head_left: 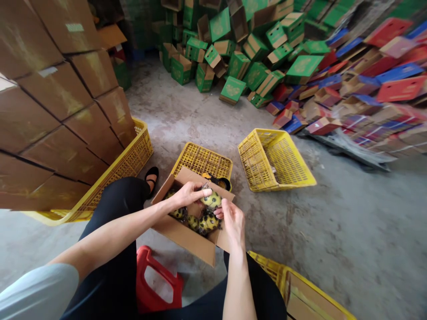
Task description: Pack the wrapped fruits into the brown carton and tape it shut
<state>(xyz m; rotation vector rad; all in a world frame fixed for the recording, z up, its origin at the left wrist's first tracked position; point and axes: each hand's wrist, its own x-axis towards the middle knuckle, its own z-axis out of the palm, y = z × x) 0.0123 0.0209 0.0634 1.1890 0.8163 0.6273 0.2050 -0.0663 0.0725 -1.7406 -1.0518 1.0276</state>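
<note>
A cardboard box with its flaps up stands between my legs. Inside lie several yellow-green, black-spotted rounded pieces in clear plastic. My left hand is closed on one such wrapped spotted piece at the box's far right side, its thumb on top. Close against the right edge of that piece is my right hand, its fingers bent and pinched on the piece or its wrapping. What the pieces are exactly, I cannot make out.
Beyond the box lies an upturned yellow crate with a black and orange object on it. Another yellow crate stands to the right. Stacked cartons fill the left. Under me is a red stool. Green boxes are heaped behind.
</note>
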